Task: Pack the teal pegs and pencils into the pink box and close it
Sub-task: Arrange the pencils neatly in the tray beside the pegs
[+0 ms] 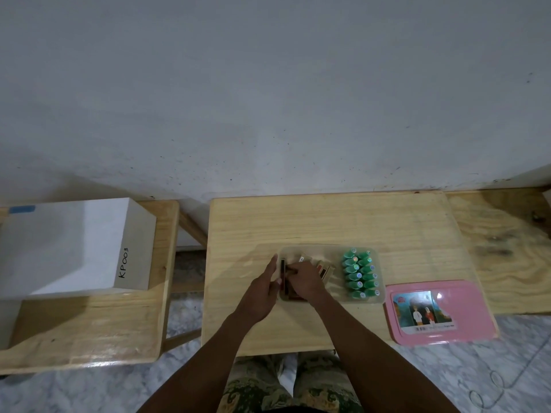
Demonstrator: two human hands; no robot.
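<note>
A clear, shallow box base [376,299] lies on the middle wooden table [328,222]. Several teal pegs [360,274] stand in two rows at its right end. Short dark and tan pencils [323,268] lie in its left part. My right hand [304,280] rests over the pencils with its fingers curled on them. My left hand [262,293] is at the box's left edge, thumb and fingers around a dark pencil [282,271]. The pink lid [441,312] lies flat to the right of the base, picture side up.
A white box marked KP003 [74,248] stands on a second wooden table at the left. Another wooden surface [507,251] adjoins on the right. A grey wall runs behind the tables. My patterned trousers [283,386] show below the table edge.
</note>
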